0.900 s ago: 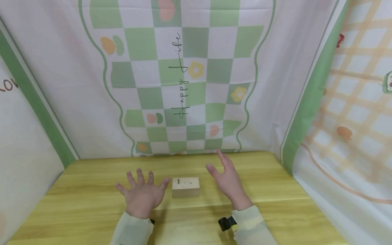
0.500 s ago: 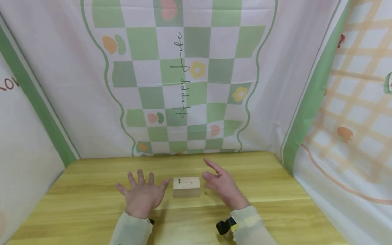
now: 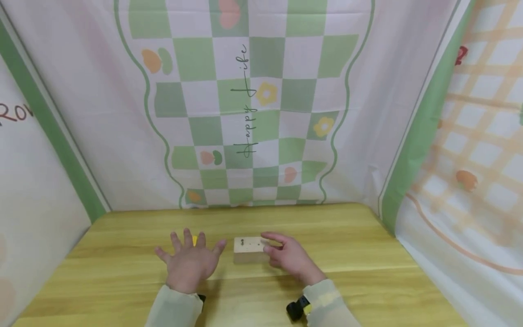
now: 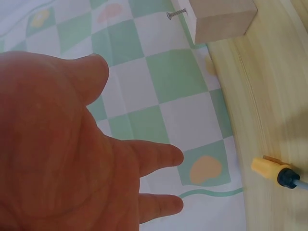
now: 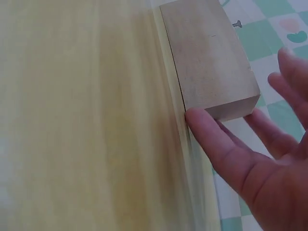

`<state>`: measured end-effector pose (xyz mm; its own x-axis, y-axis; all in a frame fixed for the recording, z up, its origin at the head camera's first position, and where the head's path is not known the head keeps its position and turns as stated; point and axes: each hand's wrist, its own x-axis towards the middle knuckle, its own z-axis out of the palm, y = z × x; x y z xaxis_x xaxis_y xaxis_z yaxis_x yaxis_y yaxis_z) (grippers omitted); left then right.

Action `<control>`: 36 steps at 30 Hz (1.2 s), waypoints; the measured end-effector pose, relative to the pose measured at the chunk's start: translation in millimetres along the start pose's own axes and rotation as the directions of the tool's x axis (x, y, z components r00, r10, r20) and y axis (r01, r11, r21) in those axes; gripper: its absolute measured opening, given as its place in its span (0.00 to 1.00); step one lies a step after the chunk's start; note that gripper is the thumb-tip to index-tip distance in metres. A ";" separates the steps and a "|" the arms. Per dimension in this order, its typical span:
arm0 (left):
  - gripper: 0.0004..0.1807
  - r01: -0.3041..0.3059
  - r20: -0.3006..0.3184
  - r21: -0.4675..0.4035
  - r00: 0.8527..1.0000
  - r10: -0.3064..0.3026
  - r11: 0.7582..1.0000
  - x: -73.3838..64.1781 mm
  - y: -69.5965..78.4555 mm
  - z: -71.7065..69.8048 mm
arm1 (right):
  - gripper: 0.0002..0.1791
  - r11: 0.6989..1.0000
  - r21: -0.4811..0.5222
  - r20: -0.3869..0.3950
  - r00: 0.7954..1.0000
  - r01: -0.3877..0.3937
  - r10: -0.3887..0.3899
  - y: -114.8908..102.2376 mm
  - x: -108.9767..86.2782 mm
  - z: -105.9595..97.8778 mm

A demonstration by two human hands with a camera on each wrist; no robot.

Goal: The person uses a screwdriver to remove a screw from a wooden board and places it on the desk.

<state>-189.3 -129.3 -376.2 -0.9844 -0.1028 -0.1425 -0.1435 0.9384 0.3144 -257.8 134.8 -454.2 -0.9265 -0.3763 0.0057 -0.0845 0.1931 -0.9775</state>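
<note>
A pale wooden block (image 3: 248, 257) lies on the table, with a screw (image 3: 242, 242) standing up from the left part of its top and small dark holes farther right. My right hand (image 3: 296, 261) is at the block's right end. In the right wrist view its thumb meets a corner of the block (image 5: 211, 57), while other fingers spread around the end face. My left hand (image 3: 189, 265) is spread flat with straight fingers, left of the block and holding nothing. Beyond its fingers lies a screwdriver with a yellow handle (image 4: 268, 167), mostly hidden in the head view.
The wood-grain table (image 3: 351, 254) reaches back to a hanging green-and-white checked cloth (image 3: 267, 125). More cloth hangs at the left and right sides. A small black device (image 3: 295, 310) is strapped at the right wrist.
My right hand has moved left and down to the block's right end, its fingers bending inward. The left hand stays spread. The head view has shifted slightly, showing more of the yellow handle.
</note>
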 end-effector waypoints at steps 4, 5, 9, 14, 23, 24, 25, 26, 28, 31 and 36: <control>0.63 -0.002 0.007 -0.006 1.000 0.002 1.000 2.4 -1.5 2.0 | 0.23 0.999 -0.045 -0.033 0.999 -0.024 0.022 3.6 1.5 0.3; 0.63 -0.001 0.012 -0.018 1.000 0.001 1.000 3.5 -2.4 2.8 | 0.21 0.998 -0.048 -0.040 0.999 -0.033 0.031 4.5 1.8 0.2; 0.64 0.000 0.036 -0.079 0.999 0.003 0.997 10.9 -10.2 2.7 | 0.20 0.997 -0.016 -0.061 0.995 -0.075 0.074 6.3 1.0 -1.4; 0.54 -0.092 0.074 -0.262 0.991 0.115 0.961 28.5 -39.0 -14.0 | 0.21 0.993 -0.006 -0.090 0.989 -0.120 0.119 5.2 -5.7 -7.1; 0.36 0.101 0.231 -0.733 0.967 0.106 0.672 66.9 -99.7 -16.7 | 0.20 0.986 0.075 -0.101 0.982 -0.151 0.159 5.6 -8.3 -14.0; 0.34 0.121 0.244 -0.756 0.964 0.106 0.644 69.5 -102.3 -12.7 | 0.20 0.986 0.074 -0.102 0.982 -0.150 0.158 5.6 -8.2 -14.2; 0.33 0.139 0.255 -0.772 0.962 0.102 0.620 71.9 -103.9 -8.4 | 0.20 0.986 0.076 -0.101 0.982 -0.149 0.157 5.6 -8.2 -14.4; 0.32 0.152 0.264 -0.784 0.959 0.102 0.602 74.2 -104.7 -4.1 | 0.20 0.986 0.076 -0.101 0.983 -0.147 0.155 5.6 -8.2 -14.5; 0.31 0.180 0.279 -0.795 0.956 0.087 0.579 78.7 -104.9 3.8 | 0.20 0.986 0.080 -0.095 0.984 -0.144 0.151 5.9 -8.3 -14.4; 0.31 0.221 0.298 -0.795 0.953 0.046 0.565 84.7 -102.5 11.8 | 0.20 0.985 0.095 -0.082 0.985 -0.141 0.149 6.9 -8.4 -14.0; 0.33 0.250 0.311 -0.750 0.951 -0.007 0.613 90.8 -96.4 13.9 | 0.20 0.984 0.107 -0.069 0.986 -0.141 0.149 7.9 -8.7 -12.8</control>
<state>-263.5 -224.5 -432.5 -0.9032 -0.0019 -0.4291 -0.4096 0.3018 0.8609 -255.0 151.2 -459.2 -0.9518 -0.2798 -0.1255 0.0871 0.1459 -0.9855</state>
